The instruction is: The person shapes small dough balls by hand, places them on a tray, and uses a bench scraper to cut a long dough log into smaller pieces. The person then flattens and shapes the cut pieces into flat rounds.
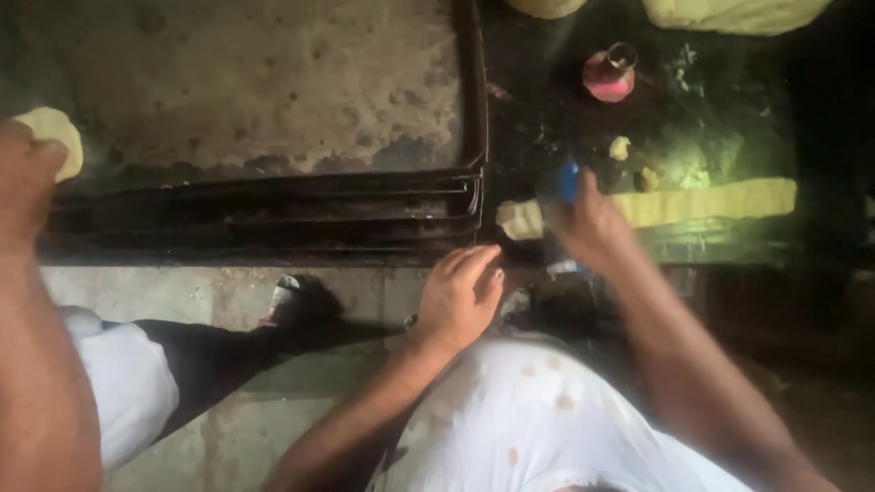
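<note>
Holding blue-handled tool (567, 182) on long dough roll (702, 202) | right hand (592, 228) gripping | left hand (460, 296) empty, loosely open | dough soft, sticky; hold near cut end.

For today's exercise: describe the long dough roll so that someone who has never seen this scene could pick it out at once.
Start at the large metal tray on the left; right of its corner lies a dark worktop. Along the worktop's near edge stretches the long dough roll, crossed by the right hand with a blue-handled tool. Unlike the small lumps behind it, it is one straight pale-yellow strip.

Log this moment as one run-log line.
right hand: gripping blue-handled tool over dough roll | left hand: empty, at tray edge | co-worker's hand: holding dough piece
</note>
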